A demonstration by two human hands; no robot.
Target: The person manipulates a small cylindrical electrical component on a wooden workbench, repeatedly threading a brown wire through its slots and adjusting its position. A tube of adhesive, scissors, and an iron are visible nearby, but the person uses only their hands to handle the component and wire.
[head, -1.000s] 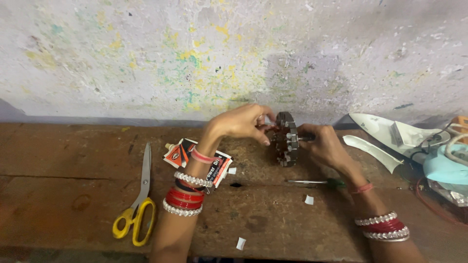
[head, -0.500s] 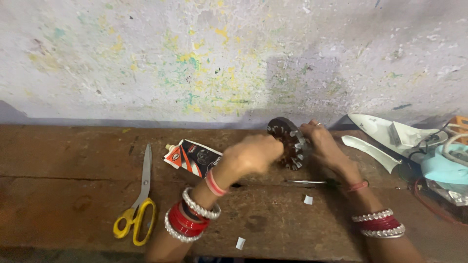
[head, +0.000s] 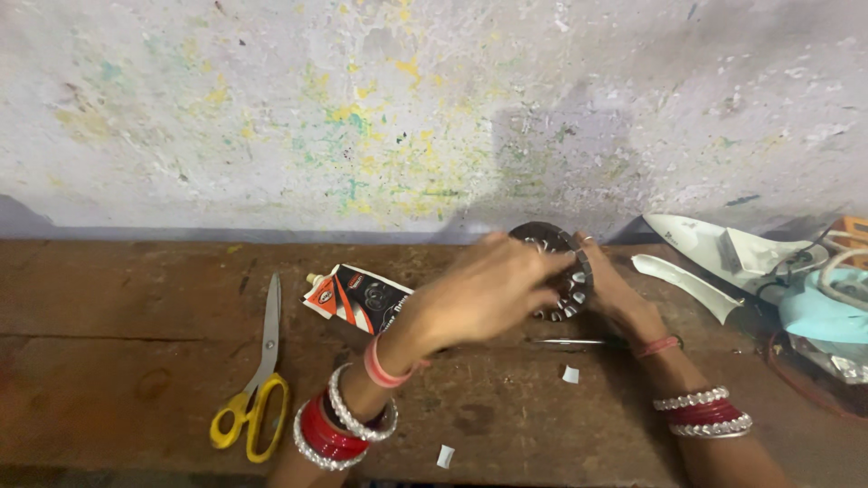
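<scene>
Dim, flat indoor light; soft shadow on the wall (head: 542,154) (behind the hands), left hand (head: 479,294) motion-blurred.

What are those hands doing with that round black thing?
A person holds a round dark metal part with silvery slots between both hands over a brown wooden bench. The right hand steadies it from behind and the left hand covers its front. A black, red and white tube lies beside the left wrist, and yellow-handled scissors lie farther left. Small white scraps dot the bench.

Worn wooden bench (head: 127,298): yellow-handled scissors (head: 255,389), glue tube (head: 357,298), paper scraps (head: 570,374), white plastic shells (head: 714,258) at right.
</scene>
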